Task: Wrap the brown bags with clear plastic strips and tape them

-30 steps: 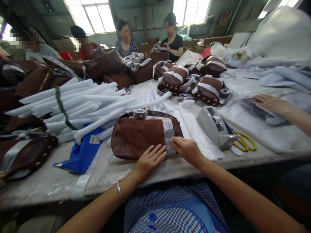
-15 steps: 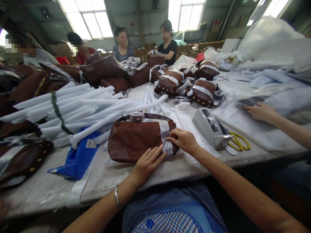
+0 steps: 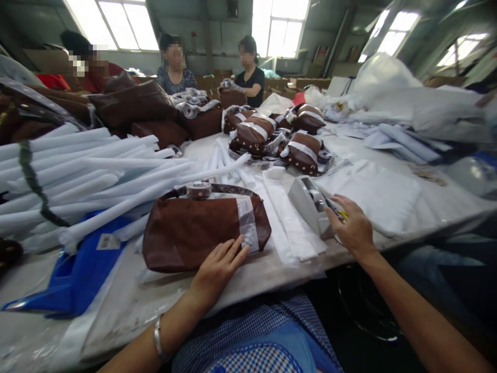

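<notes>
A brown handbag (image 3: 194,228) lies on its side near the table's front edge, its patterned strap along the far side. A white wrapping strip (image 3: 247,220) circles its right end. My left hand (image 3: 217,269) rests on the bag's lower front, fingertips at the strip, fingers stretched out and holding nothing. Over to the right, my right hand (image 3: 355,230) is beside a grey tape dispenser (image 3: 308,204), thumb and fingers apart. Yellow-handled scissors (image 3: 342,215) show between them, mostly hidden by the hand; whether it touches them I cannot tell.
White foam tubes (image 3: 97,171) pile at left, over a blue tape dispenser (image 3: 85,264). Wrapped brown bags (image 3: 256,132) and stacked bags (image 3: 132,109) stand farther back. Flat white sheets (image 3: 291,217) lie beside the grey dispenser. Several people are across the table.
My right hand has left the bag's white strip and moved right to the grey dispenser and scissors. The left hand stays on the bag. The view has turned right; a co-worker's hand is out of sight.
</notes>
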Motion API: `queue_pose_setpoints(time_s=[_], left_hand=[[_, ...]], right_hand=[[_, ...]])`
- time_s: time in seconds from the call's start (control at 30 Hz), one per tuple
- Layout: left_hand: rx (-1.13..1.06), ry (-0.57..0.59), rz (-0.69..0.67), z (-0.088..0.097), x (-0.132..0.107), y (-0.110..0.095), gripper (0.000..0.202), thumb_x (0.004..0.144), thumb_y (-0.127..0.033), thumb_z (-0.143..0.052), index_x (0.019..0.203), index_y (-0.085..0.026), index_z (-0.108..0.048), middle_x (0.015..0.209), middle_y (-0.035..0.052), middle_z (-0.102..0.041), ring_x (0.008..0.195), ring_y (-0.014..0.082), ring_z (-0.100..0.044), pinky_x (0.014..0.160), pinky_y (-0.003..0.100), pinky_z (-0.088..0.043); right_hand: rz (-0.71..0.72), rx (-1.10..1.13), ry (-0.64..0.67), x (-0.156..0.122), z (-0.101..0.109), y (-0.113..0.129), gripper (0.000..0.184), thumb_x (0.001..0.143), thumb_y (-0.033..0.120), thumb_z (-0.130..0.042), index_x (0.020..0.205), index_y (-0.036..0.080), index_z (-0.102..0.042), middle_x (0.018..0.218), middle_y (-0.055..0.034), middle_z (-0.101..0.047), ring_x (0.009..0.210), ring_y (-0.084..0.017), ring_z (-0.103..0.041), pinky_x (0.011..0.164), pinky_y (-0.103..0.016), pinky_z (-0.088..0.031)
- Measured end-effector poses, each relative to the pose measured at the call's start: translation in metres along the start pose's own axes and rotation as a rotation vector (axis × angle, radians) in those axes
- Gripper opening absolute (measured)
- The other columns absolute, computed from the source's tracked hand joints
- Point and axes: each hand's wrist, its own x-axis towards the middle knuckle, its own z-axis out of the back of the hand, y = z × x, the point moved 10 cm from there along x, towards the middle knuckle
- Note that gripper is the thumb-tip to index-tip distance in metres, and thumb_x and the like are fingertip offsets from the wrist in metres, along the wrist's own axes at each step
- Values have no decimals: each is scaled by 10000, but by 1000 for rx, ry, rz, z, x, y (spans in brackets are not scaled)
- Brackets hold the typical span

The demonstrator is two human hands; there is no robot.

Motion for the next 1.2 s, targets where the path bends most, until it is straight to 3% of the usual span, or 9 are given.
queue_pose_setpoints(time_s=[0.1,0.17,0.37,0.53,0.67,0.83,0.97,1.07,1.2], left_hand=[[-22,-3,4,-2,-1,2,541,936,-41,-434,1439,-227,-506,1520,19,-493,1241,194,-568,1035,332,-522],[-28,-14,-5,-1,-1,3,556,933,-25,-407,1442,-227,-503,1528,12,-483,1236,188,-569,1026,328,-528],[-23,-31,-8,0,0,3,570,931,-2,-365,1438,-222,-508,1527,4,-483,1213,179,-580,1010,325,-541],[-32,-42,5,3,1,3,564,929,1,-375,1427,-222,-522,1514,0,-499,1205,182,-585,1001,323,-542],[-32,-44,-1,2,0,2,566,927,-3,-379,1431,-218,-518,1510,-1,-503,1213,185,-582,998,333,-548],[-33,-23,12,-3,-2,4,594,923,-8,-383,1462,-237,-480,1542,-1,-461,1232,189,-576,1013,342,-542],[-31,-20,8,-3,-2,3,596,922,-5,-368,1458,-235,-485,1545,-8,-455,1236,189,-574,1027,337,-534],[-32,-7,6,-3,-2,3,597,920,-5,-359,1460,-229,-482,1546,-3,-454,1238,189,-574,1030,344,-535],[-57,0,8,-4,-2,3,591,921,-12,-354,1461,-218,-477,1546,12,-456,1224,194,-580,1016,354,-545]], right_hand=[[-302,70,101,1,-3,-61,453,863,562,-576,1045,183,-744,1378,-138,-596,1339,-323,-497,1168,-459,-333],[-432,153,159,-2,-15,-79,443,835,591,-604,924,192,-776,1372,-122,-606,1330,-337,-506,1146,-454,-363],[-705,618,184,-9,-42,-75,450,546,564,-857,780,185,-794,1434,-106,-567,1251,-369,-570,1038,-443,-474],[-656,776,-34,-2,-4,-45,360,539,469,-910,754,208,-785,1444,-71,-560,1308,-289,-537,1088,-354,-446],[-678,855,-145,-28,24,-33,323,562,421,-926,770,217,-786,1328,-53,-648,1201,-244,-614,1056,-324,-490],[-863,941,-71,-83,10,-46,368,609,470,-905,813,190,-779,915,-61,-755,876,-198,-716,833,-309,-622],[-954,961,-55,-102,-10,-64,397,539,444,-940,781,180,-768,800,-34,-741,669,-129,-683,671,-230,-625],[-915,868,-56,-97,-15,-79,436,516,459,-939,795,167,-774,725,-23,-719,541,-102,-618,592,-230,-610],[-741,539,-27,-90,1,-91,449,624,534,-857,875,168,-791,755,-76,-745,587,-215,-671,690,-419,-633]])
